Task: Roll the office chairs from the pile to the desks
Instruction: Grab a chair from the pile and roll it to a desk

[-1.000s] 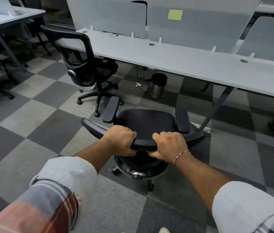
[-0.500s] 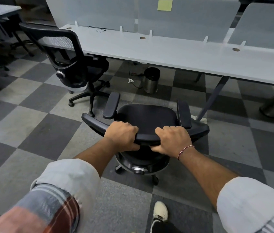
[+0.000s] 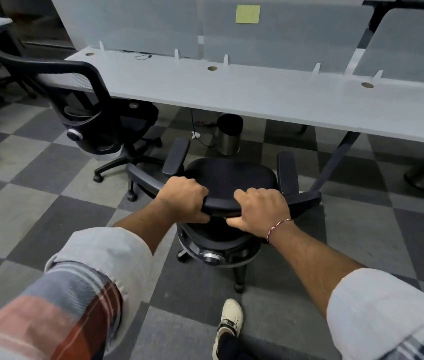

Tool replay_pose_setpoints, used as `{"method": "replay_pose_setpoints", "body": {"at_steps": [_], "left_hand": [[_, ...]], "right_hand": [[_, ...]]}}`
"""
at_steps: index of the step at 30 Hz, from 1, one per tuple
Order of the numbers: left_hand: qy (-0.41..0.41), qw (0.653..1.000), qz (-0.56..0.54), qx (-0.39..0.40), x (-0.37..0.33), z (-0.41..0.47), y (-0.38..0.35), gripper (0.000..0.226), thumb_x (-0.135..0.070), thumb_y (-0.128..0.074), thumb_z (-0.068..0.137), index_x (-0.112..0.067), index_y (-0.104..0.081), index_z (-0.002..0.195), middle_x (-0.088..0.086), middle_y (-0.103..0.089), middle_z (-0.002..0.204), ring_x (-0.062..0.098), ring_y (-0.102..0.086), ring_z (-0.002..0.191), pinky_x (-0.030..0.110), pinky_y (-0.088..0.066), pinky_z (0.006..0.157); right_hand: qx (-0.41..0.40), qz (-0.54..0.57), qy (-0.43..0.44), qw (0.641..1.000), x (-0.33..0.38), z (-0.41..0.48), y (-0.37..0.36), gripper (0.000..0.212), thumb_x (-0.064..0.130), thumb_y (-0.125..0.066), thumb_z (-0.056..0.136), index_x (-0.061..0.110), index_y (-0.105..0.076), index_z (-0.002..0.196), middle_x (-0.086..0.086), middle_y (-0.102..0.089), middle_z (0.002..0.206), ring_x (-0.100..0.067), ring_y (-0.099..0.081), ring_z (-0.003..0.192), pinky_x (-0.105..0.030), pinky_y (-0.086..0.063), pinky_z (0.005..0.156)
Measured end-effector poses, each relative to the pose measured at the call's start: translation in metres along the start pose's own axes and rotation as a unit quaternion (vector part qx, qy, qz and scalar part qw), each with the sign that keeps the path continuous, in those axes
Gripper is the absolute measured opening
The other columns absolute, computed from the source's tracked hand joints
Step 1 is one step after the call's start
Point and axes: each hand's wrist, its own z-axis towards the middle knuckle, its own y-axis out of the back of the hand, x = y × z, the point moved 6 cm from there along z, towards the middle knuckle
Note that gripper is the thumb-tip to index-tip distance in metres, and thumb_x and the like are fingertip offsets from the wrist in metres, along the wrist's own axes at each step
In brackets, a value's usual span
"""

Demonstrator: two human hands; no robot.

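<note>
Head: chair [image 3: 231,178] in left [image 3: 182,198], right grip [image 3: 261,209]

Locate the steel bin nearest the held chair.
Head view, centre: the steel bin stands on the floor under the desk, just beyond the held chair and right of the parked chair.

Checkered grey carpet [image 3: 36,178] — frosted divider panels [image 3: 283,35] bearing yellow sticky note [image 3: 247,13]; steel bin [image 3: 229,137] upright on carpet.
</note>
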Motion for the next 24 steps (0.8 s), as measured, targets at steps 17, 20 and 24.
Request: {"method": "replay_pose_setpoints", "body": {"at_steps": [17, 20, 24], "left_hand": [[-0.003, 1.000, 0.002, -0.008, 0.077, 0.219, 0.022, 0.039, -0.063, -0.063, 0.075, -0.027, -0.051, 0.079, -0.006, -0.055, 0.073, 0.020, -0.055, 0.071, 0.030, -0.037, 0.061], [-0.012, 1.000, 0.002, -0.007, 0.091, 0.250, 0.025, 0.038, -0.063, -0.063, 0.076, -0.027, -0.052, 0.080, -0.006, -0.058, 0.075, 0.020, -0.054, 0.069, 0.030, -0.036, 0.060], [-0.025, 1.000, -0.002, -0.004, 0.112, 0.294, 0.026, 0.039, -0.063, -0.063, 0.076, -0.026, -0.055, 0.082, -0.006, -0.055, 0.073, 0.020, -0.055, 0.069, 0.030, -0.037, 0.060]], "right_hand": [[0.101, -0.027, -0.017, 0.994, -0.127, 0.183, -0.060, 0.055, 0.073, -0.053, 0.082, 0.022, -0.054, 0.100, 0.000, -0.060, 0.081, -0.023, -0.061, 0.074, -0.033, -0.035, 0.060], [0.107, -0.032, -0.027, 0.993, -0.143, 0.209, -0.068, 0.055, 0.073, -0.053, 0.082, 0.022, -0.054, 0.101, 0.001, -0.059, 0.081, -0.023, -0.061, 0.074, -0.033, -0.036, 0.060], [0.112, -0.046, -0.042, 0.992, -0.163, 0.246, -0.081, 0.054, 0.073, -0.052, 0.082, 0.023, -0.054, 0.102, 0.001, -0.057, 0.081, -0.023, -0.061, 0.074, -0.033, -0.033, 0.059]]}}
